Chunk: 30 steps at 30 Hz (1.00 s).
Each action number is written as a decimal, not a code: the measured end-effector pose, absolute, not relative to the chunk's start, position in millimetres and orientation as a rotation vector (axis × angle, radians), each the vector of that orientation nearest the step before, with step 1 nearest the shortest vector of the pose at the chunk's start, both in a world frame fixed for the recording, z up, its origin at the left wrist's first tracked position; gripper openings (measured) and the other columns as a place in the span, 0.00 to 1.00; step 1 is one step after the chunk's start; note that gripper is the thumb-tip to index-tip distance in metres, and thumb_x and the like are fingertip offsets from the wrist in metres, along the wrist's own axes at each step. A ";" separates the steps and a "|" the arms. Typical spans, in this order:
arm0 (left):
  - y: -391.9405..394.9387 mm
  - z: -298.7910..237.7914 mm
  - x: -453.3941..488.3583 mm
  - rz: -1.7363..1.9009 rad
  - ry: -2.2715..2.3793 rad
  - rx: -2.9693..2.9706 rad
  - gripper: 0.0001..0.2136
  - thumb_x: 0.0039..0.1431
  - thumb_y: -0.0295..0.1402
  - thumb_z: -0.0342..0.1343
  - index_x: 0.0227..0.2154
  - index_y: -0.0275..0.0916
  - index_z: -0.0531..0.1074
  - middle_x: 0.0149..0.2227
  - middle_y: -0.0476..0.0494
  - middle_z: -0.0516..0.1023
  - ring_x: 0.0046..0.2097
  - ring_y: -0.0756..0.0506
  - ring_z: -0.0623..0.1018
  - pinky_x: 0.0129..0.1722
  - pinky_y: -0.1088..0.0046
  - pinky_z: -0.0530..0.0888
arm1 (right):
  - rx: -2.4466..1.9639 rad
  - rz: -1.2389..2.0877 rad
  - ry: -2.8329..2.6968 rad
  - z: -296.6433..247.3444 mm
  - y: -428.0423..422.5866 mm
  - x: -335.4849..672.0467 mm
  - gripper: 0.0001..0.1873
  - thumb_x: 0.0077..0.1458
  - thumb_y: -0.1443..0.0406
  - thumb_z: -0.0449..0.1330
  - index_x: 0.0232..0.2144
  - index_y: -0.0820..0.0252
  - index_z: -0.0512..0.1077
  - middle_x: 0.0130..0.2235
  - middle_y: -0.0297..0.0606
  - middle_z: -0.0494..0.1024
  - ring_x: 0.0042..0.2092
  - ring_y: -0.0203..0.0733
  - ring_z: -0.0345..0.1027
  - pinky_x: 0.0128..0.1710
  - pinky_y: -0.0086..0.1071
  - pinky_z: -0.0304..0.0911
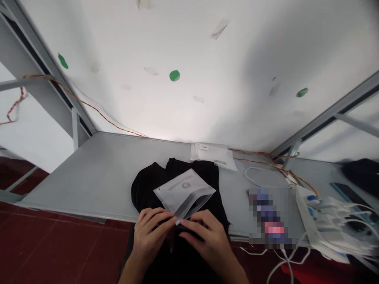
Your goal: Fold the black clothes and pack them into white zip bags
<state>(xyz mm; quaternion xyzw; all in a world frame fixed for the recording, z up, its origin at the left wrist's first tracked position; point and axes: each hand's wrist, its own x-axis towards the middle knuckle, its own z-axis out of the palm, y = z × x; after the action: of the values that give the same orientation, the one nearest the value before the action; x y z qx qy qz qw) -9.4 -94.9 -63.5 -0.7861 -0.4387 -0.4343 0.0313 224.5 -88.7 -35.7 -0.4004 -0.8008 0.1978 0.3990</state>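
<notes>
A frosted plastic zip bag point(180, 188) with grey print lies tilted on a folded black garment point(148, 179), its mouth gaping toward me. At the near edge of that mouth, the fingers of my left hand point(152, 232) are closed in a pinch beside a small white zip slider point(177, 222). My right hand point(207, 234) pinches the same edge from the other side, thumb below and fingers above. Something dark shows between its thumb and forefinger; what it is I cannot make out. Part of the bag's lower edge is hidden behind my fingers.
More plastic bags point(216, 154) lie against the white back panel. To the right, a blurred-out phone-like object point(269, 217) rests near a white power strip point(314, 221) with plugs and tangled cables. Twisted red-yellow wire point(100, 112) runs along the panel. The grey shelf point(89, 177) ends close to me.
</notes>
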 end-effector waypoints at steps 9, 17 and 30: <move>-96.0 -64.0 -5.9 -1.603 -1.323 -2.378 0.15 0.63 0.19 0.59 0.47 0.43 0.78 0.42 0.47 0.85 0.43 0.45 0.84 0.44 0.68 0.80 | -0.996 0.114 -2.045 -40.1 -69.4 197.2 0.09 0.65 0.67 0.63 0.41 0.46 0.81 0.33 0.35 0.82 0.33 0.43 0.71 0.35 0.39 0.58; -100.0 -63.7 -24.9 -1.783 -1.734 -2.065 0.07 0.64 0.25 0.59 0.37 0.43 0.79 0.38 0.48 0.84 0.39 0.47 0.84 0.42 0.72 0.82 | -1.287 -0.030 -1.900 -58.3 -56.3 276.0 0.07 0.66 0.65 0.60 0.38 0.49 0.78 0.37 0.38 0.80 0.39 0.46 0.73 0.41 0.40 0.63; -72.2 -49.3 -19.8 -2.391 -2.782 -2.031 0.28 0.54 0.48 0.68 0.54 0.42 0.72 0.56 0.35 0.79 0.49 0.37 0.83 0.49 0.58 0.81 | -1.320 1.353 -1.326 -57.1 -43.9 260.4 0.32 0.59 0.51 0.65 0.61 0.51 0.63 0.63 0.47 0.67 0.45 0.44 0.75 0.51 0.45 0.72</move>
<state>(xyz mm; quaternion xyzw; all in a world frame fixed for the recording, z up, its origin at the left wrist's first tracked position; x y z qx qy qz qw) -19.8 -72.2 -49.3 -0.4190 -0.5740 -0.4933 -0.5016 260.4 -43.9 -57.1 -0.5230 -0.5251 0.5358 0.4046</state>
